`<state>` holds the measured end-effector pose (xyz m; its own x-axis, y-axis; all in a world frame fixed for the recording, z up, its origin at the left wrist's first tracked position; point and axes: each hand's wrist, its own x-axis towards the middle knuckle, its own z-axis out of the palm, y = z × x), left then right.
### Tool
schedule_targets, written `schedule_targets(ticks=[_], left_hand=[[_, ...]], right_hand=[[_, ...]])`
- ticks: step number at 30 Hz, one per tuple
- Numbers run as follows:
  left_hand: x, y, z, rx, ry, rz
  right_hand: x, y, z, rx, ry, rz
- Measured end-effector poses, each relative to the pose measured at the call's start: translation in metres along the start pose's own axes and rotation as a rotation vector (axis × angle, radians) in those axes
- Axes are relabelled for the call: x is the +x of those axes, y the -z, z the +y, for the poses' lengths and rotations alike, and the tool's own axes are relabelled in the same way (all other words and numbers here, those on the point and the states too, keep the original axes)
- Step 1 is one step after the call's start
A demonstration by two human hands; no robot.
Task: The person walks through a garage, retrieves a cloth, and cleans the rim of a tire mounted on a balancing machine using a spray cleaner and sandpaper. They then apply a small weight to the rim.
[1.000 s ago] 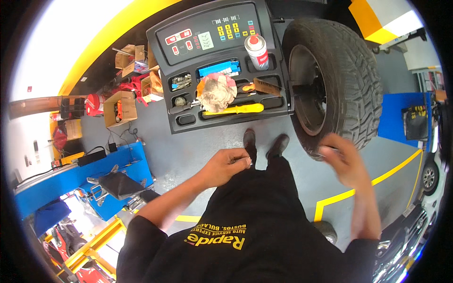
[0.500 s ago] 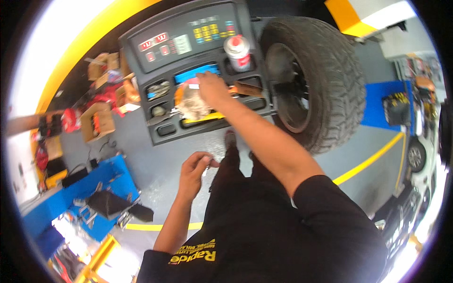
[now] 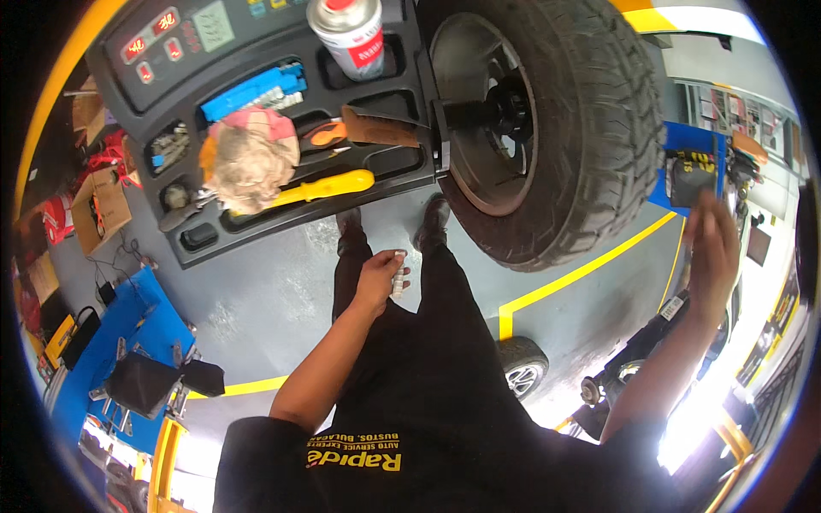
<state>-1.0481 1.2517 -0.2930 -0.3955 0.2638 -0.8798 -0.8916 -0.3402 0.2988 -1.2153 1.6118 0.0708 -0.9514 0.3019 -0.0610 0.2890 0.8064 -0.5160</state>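
Note:
In front of my dark trousers, my left hand is closed around a short, pale segmented strip, which looks like stick-on wheel weights. My right hand is raised far out on the right, away from the tyre. It is slightly blurred, with its fingers stretched upward and nothing visible in them. A large off-road tyre on its rim is mounted on the shaft of the wheel balancer. The balancer's tray lies left of the tyre.
The tray holds a crumpled rag, a yellow-handled tool, orange-handled pliers, a blue box and a spray can. Cardboard boxes and a blue machine stand left. Another wheel lies behind me on the right.
My right hand has left the tray beside the rag and swung far right. My left hand stays low before me, its strip now showing more clearly. The view has shifted, bringing the tray closer.

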Motion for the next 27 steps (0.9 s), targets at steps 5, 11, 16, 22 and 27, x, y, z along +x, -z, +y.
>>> schedule_targets(ticks=[5, 11, 16, 22, 27], left_hand=[[0.091, -0.043, -0.02, -0.081, 0.03, 0.04], [0.216, -0.095, -0.003, 0.008, -0.038, 0.106], [0.307, -0.112, -0.001, -0.083, -0.145, 0.017], [0.371, -0.118, -0.025, -0.177, -0.335, -0.366], [0.398, -0.124, -0.039, 0.023, -0.407, -0.159]], right_hand=[[-0.086, -0.152, 0.039, 0.484, -0.448, -1.483], [-0.162, -0.328, 0.176, 0.403, -0.466, -1.028], [-0.128, -0.395, 0.177, 0.272, -0.301, -0.669], [-0.065, -0.43, 0.173, -0.244, -0.078, -0.384], [-0.046, -0.45, 0.191, -0.668, 0.035, -0.491]])
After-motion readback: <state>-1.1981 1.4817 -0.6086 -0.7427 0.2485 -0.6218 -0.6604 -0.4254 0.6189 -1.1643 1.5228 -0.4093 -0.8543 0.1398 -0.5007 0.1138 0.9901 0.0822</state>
